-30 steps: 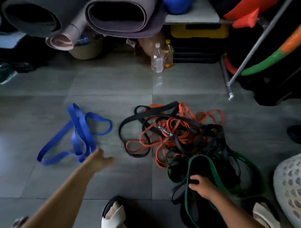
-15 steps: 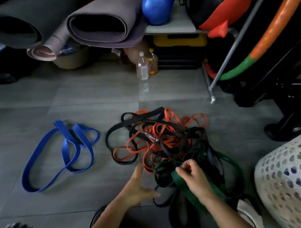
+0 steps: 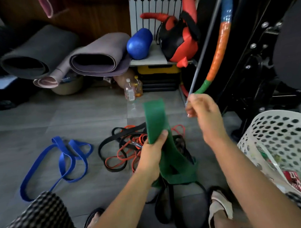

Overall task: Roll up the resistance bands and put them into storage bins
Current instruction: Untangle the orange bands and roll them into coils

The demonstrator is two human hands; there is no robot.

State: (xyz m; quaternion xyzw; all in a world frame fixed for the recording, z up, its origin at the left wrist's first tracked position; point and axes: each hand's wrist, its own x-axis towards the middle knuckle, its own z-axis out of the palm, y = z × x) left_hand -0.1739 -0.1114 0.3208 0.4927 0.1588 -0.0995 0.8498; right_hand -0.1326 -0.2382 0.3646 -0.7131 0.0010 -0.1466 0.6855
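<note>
Left hand [image 3: 152,148] grips the wide green rubber band [image 3: 155,118], unrolled, at frame centre, right hand [image 3: 204,112] apart, curled, grasp indeterminate; blue loop band [image 3: 62,161] and black-orange band tangle [image 3: 127,148] lie unrolled at lower left.

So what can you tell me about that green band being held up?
It is a wide, flat green band, rubbery-looking and matte. The left hand grips it part-way along, so its upper end stands upright, while the rest hangs down in folds onto the tangle of black and orange bands.
</note>
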